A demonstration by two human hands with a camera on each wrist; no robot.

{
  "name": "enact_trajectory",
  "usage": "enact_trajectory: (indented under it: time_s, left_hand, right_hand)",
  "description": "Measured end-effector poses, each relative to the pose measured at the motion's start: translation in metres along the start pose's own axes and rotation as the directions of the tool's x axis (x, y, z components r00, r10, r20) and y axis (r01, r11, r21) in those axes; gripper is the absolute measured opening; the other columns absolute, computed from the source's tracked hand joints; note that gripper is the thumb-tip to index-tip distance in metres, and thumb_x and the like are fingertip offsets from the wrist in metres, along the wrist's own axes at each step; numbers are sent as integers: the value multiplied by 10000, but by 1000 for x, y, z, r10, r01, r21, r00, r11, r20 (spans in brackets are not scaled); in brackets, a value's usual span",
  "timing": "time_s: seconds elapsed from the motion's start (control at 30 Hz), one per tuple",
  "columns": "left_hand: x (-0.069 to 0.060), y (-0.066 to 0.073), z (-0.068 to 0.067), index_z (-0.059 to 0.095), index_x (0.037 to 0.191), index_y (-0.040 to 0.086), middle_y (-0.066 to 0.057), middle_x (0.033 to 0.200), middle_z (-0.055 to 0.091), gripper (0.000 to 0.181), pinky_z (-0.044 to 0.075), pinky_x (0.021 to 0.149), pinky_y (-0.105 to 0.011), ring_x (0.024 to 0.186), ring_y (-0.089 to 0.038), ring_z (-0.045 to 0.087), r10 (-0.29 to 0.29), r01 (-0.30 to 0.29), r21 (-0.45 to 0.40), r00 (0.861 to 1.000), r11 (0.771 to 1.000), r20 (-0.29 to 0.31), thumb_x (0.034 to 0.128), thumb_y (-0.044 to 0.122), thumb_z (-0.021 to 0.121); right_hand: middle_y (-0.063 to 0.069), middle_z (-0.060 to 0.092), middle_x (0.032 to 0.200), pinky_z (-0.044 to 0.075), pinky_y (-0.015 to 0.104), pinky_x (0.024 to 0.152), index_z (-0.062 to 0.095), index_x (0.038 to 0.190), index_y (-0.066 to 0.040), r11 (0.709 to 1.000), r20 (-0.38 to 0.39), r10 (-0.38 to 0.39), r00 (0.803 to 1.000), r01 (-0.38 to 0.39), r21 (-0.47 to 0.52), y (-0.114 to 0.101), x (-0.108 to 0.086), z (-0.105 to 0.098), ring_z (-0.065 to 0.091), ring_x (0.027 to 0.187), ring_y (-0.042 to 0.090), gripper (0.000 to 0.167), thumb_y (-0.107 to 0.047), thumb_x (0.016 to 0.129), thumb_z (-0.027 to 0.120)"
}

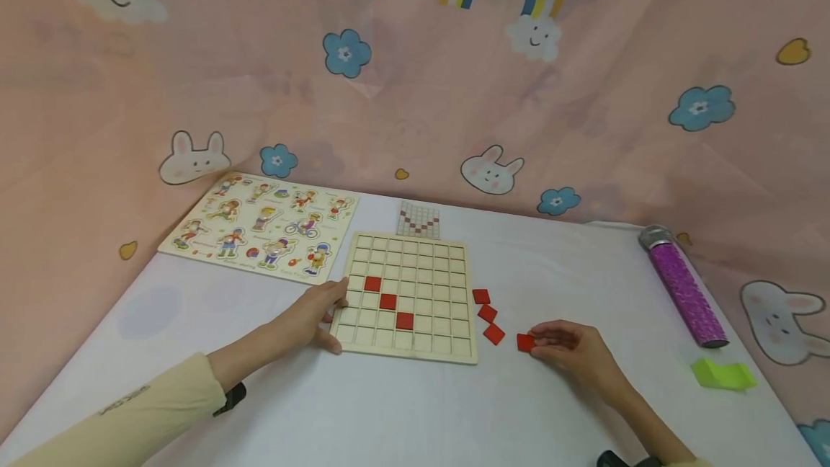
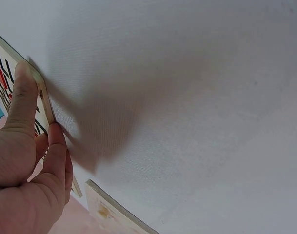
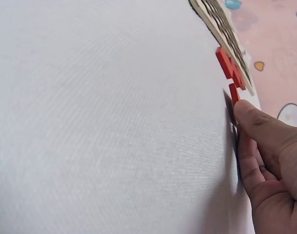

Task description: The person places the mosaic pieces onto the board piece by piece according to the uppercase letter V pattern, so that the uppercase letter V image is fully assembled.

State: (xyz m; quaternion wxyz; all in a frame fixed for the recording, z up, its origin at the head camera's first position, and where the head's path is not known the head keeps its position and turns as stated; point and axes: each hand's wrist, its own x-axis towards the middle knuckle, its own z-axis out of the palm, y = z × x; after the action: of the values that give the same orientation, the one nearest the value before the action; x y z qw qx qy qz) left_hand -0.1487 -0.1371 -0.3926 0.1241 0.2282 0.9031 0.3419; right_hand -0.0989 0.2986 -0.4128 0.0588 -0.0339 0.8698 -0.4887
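A square wooden grid board [image 1: 441, 308] lies on the white table, with red tiles in three of its cells, such as the red tile [image 1: 387, 302], stepping down to the right. The left hand [image 1: 295, 323] holds the board's left edge near its lower corner; in the left wrist view that hand [image 2: 31, 161] has thumb and fingers at the board's rim [image 2: 47, 105]. To the right of the board, the right hand [image 1: 580, 355] pinches a red tile [image 1: 525, 342] between thumb and fingers. In the right wrist view, the right hand [image 3: 270, 156] grips the tile [image 3: 234, 95] close to the tabletop.
Three loose red tiles [image 1: 488, 313] lie beside the board's right edge. A patterned card [image 1: 418, 220] is behind the board, a picture puzzle board [image 1: 259, 225] at back left. At the right are a purple glitter microphone [image 1: 687, 290] and a green block [image 1: 723, 375].
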Motion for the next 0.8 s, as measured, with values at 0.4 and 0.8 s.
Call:
enact_trajectory:
  time_s: [0.4, 0.8]
  left_hand:
    - [-2, 0, -1, 293, 1395, -179, -115, 1107, 588, 1090, 470, 705, -236, 784, -136, 496, 31, -31, 2, 999, 1000, -11, 531, 86, 901]
    - [0, -1, -1, 296, 1402, -167, -88, 1094, 585, 1110, 460, 702, -234, 784, -143, 491, 1, -1, -6, 1000, 1000, -1, 514, 103, 906]
  right_hand:
    - [184, 677, 1092, 529, 218, 796, 633, 1157, 68, 997, 39, 79, 996, -79, 3, -4, 3, -9, 681, 914, 133, 414, -101, 803, 763]
    - [171, 666, 1131, 529, 236, 809, 553, 1233, 110, 974, -22, 203, 979, -199, 106, -5, 9, -12, 684, 908, 119, 535, -119, 802, 773]
